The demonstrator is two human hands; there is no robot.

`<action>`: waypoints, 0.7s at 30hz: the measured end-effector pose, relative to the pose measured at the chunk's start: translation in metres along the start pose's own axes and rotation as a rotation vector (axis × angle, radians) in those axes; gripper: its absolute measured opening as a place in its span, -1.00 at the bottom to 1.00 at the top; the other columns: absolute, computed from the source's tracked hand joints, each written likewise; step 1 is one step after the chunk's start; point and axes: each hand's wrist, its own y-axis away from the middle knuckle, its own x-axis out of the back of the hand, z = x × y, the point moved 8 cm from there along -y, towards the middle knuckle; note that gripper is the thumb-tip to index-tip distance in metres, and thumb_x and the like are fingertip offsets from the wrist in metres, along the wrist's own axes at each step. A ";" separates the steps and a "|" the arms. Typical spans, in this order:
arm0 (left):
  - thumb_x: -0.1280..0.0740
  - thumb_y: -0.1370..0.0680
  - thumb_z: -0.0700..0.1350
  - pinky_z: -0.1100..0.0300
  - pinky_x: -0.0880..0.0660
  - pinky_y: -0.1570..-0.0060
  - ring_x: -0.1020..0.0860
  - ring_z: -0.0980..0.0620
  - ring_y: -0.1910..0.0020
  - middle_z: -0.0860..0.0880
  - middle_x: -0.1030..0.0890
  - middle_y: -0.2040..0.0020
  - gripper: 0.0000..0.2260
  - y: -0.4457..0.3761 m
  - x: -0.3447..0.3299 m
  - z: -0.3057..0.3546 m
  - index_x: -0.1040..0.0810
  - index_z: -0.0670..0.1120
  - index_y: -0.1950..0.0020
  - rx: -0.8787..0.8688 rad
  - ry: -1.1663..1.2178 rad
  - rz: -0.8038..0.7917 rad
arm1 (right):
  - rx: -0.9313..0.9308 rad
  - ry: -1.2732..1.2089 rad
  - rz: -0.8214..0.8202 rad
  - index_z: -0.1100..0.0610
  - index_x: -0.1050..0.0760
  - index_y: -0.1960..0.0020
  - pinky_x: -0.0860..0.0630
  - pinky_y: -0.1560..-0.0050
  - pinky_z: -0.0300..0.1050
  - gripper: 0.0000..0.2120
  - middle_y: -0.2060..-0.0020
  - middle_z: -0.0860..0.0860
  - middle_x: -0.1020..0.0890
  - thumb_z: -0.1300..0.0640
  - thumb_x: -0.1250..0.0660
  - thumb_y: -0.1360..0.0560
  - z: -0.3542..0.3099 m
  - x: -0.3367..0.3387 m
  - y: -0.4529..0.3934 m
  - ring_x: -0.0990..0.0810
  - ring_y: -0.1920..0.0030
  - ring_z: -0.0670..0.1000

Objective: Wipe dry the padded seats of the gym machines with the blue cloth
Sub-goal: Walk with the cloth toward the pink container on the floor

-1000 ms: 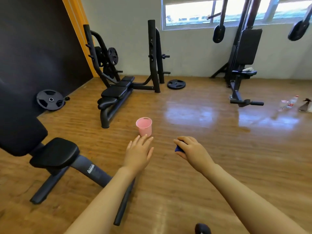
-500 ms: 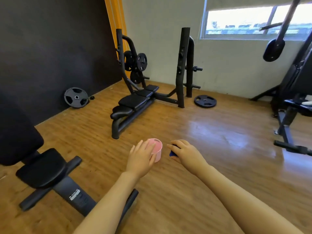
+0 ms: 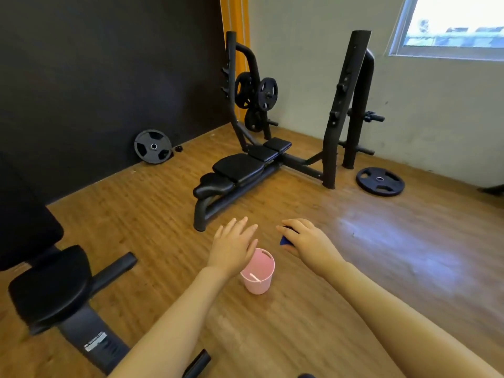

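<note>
1. Padded seat (image 3: 49, 285), black: far left of the pink bucket (image 3: 257, 271).
2. Left hand (image 3: 233, 245): fingers spread, holding nothing, above the bucket's left rim.
3. Right hand (image 3: 306, 240): curled around the blue cloth (image 3: 285, 240), just beyond the bucket.
4. Weight bench (image 3: 240, 166): farther beyond the bucket.

Daylight from window (image 3: 452, 25) top right, floor (image 3: 381, 236) glare, edges warped

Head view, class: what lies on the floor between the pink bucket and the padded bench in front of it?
In the head view, only bare wooden floor separates the pink bucket from the bench. The open left hand hangs over that stretch.
</note>
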 end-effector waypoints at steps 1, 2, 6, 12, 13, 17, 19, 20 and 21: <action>-0.09 -0.67 0.08 -0.08 -0.14 -0.47 -0.14 -0.05 -0.55 0.02 -0.23 -0.55 -0.59 -0.022 -0.003 -0.003 -0.29 0.09 -0.52 0.011 -0.006 -0.001 | 0.003 0.005 -0.009 0.15 -0.46 -0.39 -0.54 -0.16 0.13 -0.57 -0.33 0.12 -0.50 0.13 -0.38 -0.54 0.015 -0.003 -0.017 -0.45 -0.33 0.20; -0.09 -0.67 0.08 -0.08 -0.15 -0.47 -0.15 -0.05 -0.54 0.01 -0.24 -0.55 -0.60 -0.043 -0.005 -0.006 -0.30 0.08 -0.51 0.027 -0.003 -0.001 | 0.007 0.012 -0.022 0.13 -0.42 -0.43 -0.50 -0.23 0.10 -0.56 -0.37 0.11 -0.47 0.11 -0.33 -0.57 0.030 -0.006 -0.034 -0.41 -0.37 0.17; -0.10 -0.66 0.08 -0.07 -0.20 -0.45 -0.18 -0.06 -0.53 -0.01 -0.26 -0.54 -0.60 -0.116 -0.015 -0.021 -0.31 0.07 -0.50 0.108 -0.006 -0.006 | 0.020 -0.003 -0.075 0.09 -0.33 -0.49 -0.40 -0.34 0.01 -0.55 -0.44 0.06 -0.38 0.07 -0.25 -0.62 0.080 -0.014 -0.093 -0.32 -0.43 0.12; -0.10 -0.66 0.08 -0.07 -0.21 -0.45 -0.19 -0.07 -0.53 -0.02 -0.27 -0.54 -0.60 -0.182 -0.031 -0.049 -0.31 0.07 -0.50 0.257 -0.016 -0.023 | 0.093 -0.070 -0.103 0.09 -0.37 -0.47 -0.45 -0.28 0.06 -0.56 -0.41 0.07 -0.42 0.08 -0.28 -0.60 0.131 -0.040 -0.165 -0.35 -0.41 0.13; -0.10 -0.66 0.08 -0.08 -0.20 -0.46 -0.18 -0.07 -0.53 -0.02 -0.26 -0.54 -0.60 -0.190 -0.033 -0.054 -0.31 0.07 -0.50 0.282 -0.012 -0.026 | 0.108 -0.073 -0.112 0.08 -0.37 -0.46 -0.45 -0.27 0.05 -0.56 -0.40 0.06 -0.42 0.07 -0.28 -0.60 0.138 -0.047 -0.175 -0.36 -0.41 0.13; -0.08 -0.67 0.08 -0.07 -0.18 -0.46 -0.16 -0.07 -0.54 -0.02 -0.25 -0.55 -0.60 -0.217 -0.047 -0.073 -0.30 0.06 -0.51 0.394 -0.005 -0.031 | 0.207 -0.083 -0.119 0.13 -0.46 -0.39 -0.51 -0.18 0.07 -0.56 -0.32 0.09 -0.51 0.08 -0.38 -0.54 0.161 -0.076 -0.218 -0.46 -0.32 0.16; -0.08 -0.67 0.09 -0.05 -0.20 -0.46 -0.17 -0.08 -0.53 -0.02 -0.25 -0.55 -0.60 -0.230 -0.056 -0.079 -0.30 0.06 -0.51 0.444 -0.010 -0.033 | 0.259 -0.087 -0.092 0.16 -0.55 -0.29 -0.60 -0.01 0.08 -0.55 -0.20 0.11 -0.60 0.12 -0.51 -0.43 0.172 -0.087 -0.238 -0.57 -0.19 0.19; -0.08 -0.67 0.09 -0.05 -0.20 -0.45 -0.18 -0.09 -0.53 -0.03 -0.25 -0.55 -0.60 -0.236 -0.061 -0.081 -0.30 0.06 -0.51 0.471 -0.005 -0.036 | 0.280 -0.109 -0.076 0.18 -0.59 -0.22 -0.63 0.09 0.07 -0.54 -0.13 0.12 -0.63 0.14 -0.57 -0.36 0.178 -0.094 -0.247 -0.62 -0.11 0.20; -0.09 -0.67 0.08 -0.05 -0.20 -0.45 -0.18 -0.10 -0.53 -0.03 -0.24 -0.55 -0.59 -0.241 -0.067 -0.084 -0.29 0.06 -0.51 0.501 0.004 -0.041 | 0.301 -0.133 -0.066 0.20 -0.61 -0.18 -0.65 0.14 0.06 -0.53 -0.08 0.13 -0.65 0.15 -0.61 -0.31 0.183 -0.101 -0.256 -0.64 -0.05 0.21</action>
